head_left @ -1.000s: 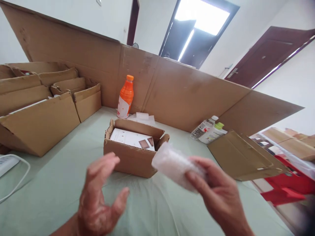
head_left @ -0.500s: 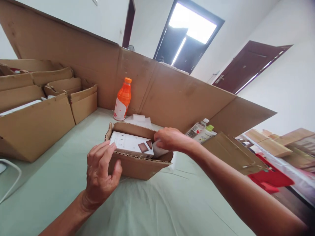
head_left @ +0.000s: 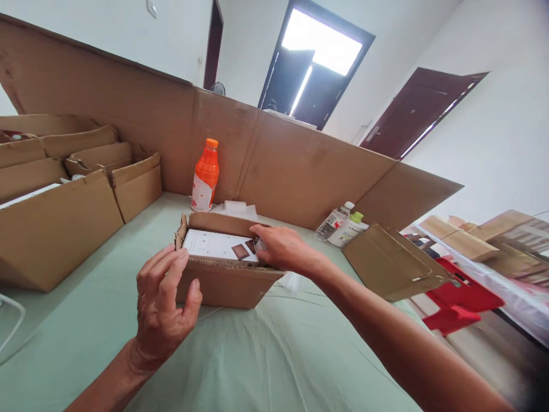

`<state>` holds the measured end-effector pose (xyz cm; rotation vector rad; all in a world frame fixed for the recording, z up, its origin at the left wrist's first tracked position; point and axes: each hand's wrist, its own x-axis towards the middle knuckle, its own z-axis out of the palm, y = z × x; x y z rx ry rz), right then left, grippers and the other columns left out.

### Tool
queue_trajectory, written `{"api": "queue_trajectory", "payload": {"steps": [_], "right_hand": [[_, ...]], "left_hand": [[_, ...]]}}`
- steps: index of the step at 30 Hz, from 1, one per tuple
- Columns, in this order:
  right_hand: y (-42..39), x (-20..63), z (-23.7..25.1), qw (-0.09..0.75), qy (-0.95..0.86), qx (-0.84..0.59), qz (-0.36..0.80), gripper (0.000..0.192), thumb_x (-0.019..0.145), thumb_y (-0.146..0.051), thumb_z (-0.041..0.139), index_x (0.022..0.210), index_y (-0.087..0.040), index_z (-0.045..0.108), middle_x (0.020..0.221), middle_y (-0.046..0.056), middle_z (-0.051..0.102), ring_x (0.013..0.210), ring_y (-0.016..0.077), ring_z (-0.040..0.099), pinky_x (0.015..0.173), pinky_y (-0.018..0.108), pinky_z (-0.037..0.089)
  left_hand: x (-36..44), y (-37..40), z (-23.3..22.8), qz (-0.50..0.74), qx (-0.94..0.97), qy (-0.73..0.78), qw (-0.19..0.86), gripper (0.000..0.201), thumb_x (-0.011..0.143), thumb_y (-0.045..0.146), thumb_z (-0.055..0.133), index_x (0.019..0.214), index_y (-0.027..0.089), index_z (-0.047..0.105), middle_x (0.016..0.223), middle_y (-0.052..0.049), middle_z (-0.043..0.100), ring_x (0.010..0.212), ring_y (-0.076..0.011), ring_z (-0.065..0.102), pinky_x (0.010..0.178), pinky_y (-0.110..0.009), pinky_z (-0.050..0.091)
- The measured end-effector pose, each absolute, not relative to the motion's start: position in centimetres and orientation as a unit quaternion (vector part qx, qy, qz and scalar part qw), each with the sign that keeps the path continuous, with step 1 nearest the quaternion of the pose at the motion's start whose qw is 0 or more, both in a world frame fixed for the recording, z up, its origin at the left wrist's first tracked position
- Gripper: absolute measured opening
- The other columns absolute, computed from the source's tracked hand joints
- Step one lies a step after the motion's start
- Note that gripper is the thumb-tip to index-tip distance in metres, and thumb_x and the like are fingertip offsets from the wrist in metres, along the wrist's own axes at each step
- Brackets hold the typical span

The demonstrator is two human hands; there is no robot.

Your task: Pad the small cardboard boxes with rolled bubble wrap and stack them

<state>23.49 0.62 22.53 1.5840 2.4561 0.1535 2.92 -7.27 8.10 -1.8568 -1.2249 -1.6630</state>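
An open cardboard box (head_left: 231, 284) stands on the green cloth in front of me. Inside lies a white carton (head_left: 214, 246) with brown squares printed at its right end. My left hand (head_left: 165, 292) is at the box's left front corner, fingers apart, fingertips close to the rim and holding nothing. From the right, my right hand (head_left: 281, 247) reaches into the box's right end beside the carton. Its fingers are curled down and partly hidden, around something pale that I cannot make out.
An orange bottle (head_left: 205, 177) and white foam pieces (head_left: 235, 206) are behind the box. Cardboard boxes (head_left: 55, 229) stand at left. A clear bottle (head_left: 332, 223), a white bottle with green cap (head_left: 348, 230) and a brown cardboard piece (head_left: 381, 260) lie right. A cardboard panel (head_left: 295, 171) borders the back.
My right hand has gone lower into the right end of the box, with the pale thing now mostly hidden. My left hand stays by the corner. The view has shifted slightly.
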Motion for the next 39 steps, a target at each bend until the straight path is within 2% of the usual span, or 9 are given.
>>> {"api": "queue_trajectory", "payload": {"steps": [4, 7, 13, 18, 25, 28, 32, 36, 39], "right_hand": [[-3.2, 29.2, 21.7, -0.182, 0.803, 0.564, 0.063, 0.025, 0.093, -0.027, 0.054, 0.113, -0.021, 0.067, 0.107, 0.006, 0.075, 0.093, 0.0219, 0.068, 0.091, 0.038, 0.045], [-6.3, 33.2, 17.2, -0.295, 0.754, 0.587, -0.024, 0.025, 0.092, -0.038, 0.055, 0.105, -0.022, 0.069, 0.097, 0.006, 0.075, 0.085, 0.0219, 0.067, 0.079, 0.036, 0.05], [-7.1, 31.3, 6.6, -0.27, 0.703, 0.597, -0.277, 0.056, 0.082, -0.041, 0.062, 0.134, -0.021, 0.054, 0.112, 0.009, 0.072, 0.072, 0.0176, 0.063, 0.067, 0.032, 0.051], [-7.1, 29.6, 3.8, -0.311, 0.682, 0.604, -0.272, 0.028, 0.083, -0.038, 0.057, 0.102, -0.019, 0.063, 0.086, 0.004, 0.07, 0.059, 0.0159, 0.054, 0.058, 0.03, 0.046], [-11.4, 32.7, 2.1, -0.319, 0.68, 0.607, -0.259, 0.028, 0.087, -0.047, 0.058, 0.082, -0.02, 0.062, 0.076, 0.006, 0.067, 0.06, 0.0182, 0.058, 0.051, 0.029, 0.047], [-7.8, 31.2, 2.4, -0.315, 0.712, 0.557, -0.29, 0.022, 0.087, -0.04, 0.058, 0.086, -0.019, 0.063, 0.078, 0.005, 0.069, 0.065, 0.0192, 0.061, 0.055, 0.029, 0.049], [1.1, 25.0, 2.3, -0.34, 0.742, 0.475, -0.328, 0.033, 0.083, -0.03, 0.057, 0.113, -0.018, 0.063, 0.093, 0.005, 0.073, 0.07, 0.0196, 0.065, 0.063, 0.032, 0.054], [8.7, 16.5, 0.9, -0.379, 0.742, 0.459, -0.309, 0.051, 0.082, -0.024, 0.054, 0.133, -0.018, 0.053, 0.122, 0.013, 0.067, 0.107, 0.0282, 0.065, 0.087, 0.044, 0.056], [11.7, 11.2, -0.8, -0.403, 0.744, 0.449, -0.288, 0.062, 0.081, -0.022, 0.055, 0.141, -0.017, 0.044, 0.136, 0.017, 0.057, 0.126, 0.0311, 0.055, 0.106, 0.051, 0.046]], "left_hand": [[1.7, -8.4, 6.6, -0.603, -0.626, -0.474, 0.138, 0.082, 0.083, 0.013, 0.07, 0.155, 0.026, 0.033, 0.149, -0.015, 0.047, 0.137, -0.033, 0.048, 0.113, -0.054, 0.042], [0.7, -9.1, 4.4, -0.58, -0.578, -0.573, -0.037, 0.073, 0.088, 0.032, 0.065, 0.154, 0.028, 0.035, 0.148, -0.014, 0.05, 0.13, -0.0336, 0.054, 0.109, -0.056, 0.046], [0.9, -7.6, 3.0, -0.512, -0.495, -0.628, -0.315, 0.072, 0.08, 0.047, 0.063, 0.146, 0.025, 0.042, 0.143, -0.013, 0.055, 0.123, -0.0324, 0.06, 0.101, -0.051, 0.052], [3.0, -8.3, 2.5, -0.516, -0.477, -0.626, -0.338, 0.064, 0.073, 0.049, 0.066, 0.128, 0.018, 0.053, 0.119, -0.013, 0.068, 0.106, -0.031, 0.068, 0.09, -0.045, 0.058], [4.6, -14.9, -2.8, -0.541, -0.463, -0.638, -0.294, 0.062, 0.082, 0.046, 0.064, 0.138, 0.022, 0.052, 0.132, -0.012, 0.064, 0.123, -0.0321, 0.061, 0.102, -0.044, 0.052], [3.7, -15.5, -3.3, -0.552, -0.445, -0.646, -0.283, 0.064, 0.083, 0.044, 0.065, 0.141, 0.023, 0.049, 0.137, -0.012, 0.06, 0.122, -0.0315, 0.061, 0.106, -0.047, 0.049], [1.9, -13.1, -1.4, -0.596, -0.398, -0.646, -0.263, 0.07, 0.085, 0.035, 0.063, 0.149, 0.024, 0.038, 0.146, -0.013, 0.051, 0.128, -0.0299, 0.058, 0.11, -0.048, 0.045], [-0.2, -8.7, 0.9, -0.623, -0.381, -0.636, -0.251, 0.081, 0.081, 0.029, 0.063, 0.154, 0.026, 0.028, 0.154, -0.013, 0.041, 0.141, -0.0313, 0.043, 0.112, -0.05, 0.042], [-1.2, -5.2, 1.6, -0.634, -0.37, -0.631, -0.251, 0.082, 0.082, 0.031, 0.063, 0.155, 0.024, 0.026, 0.152, -0.015, 0.041, 0.142, -0.0309, 0.042, 0.112, -0.049, 0.043]]}}
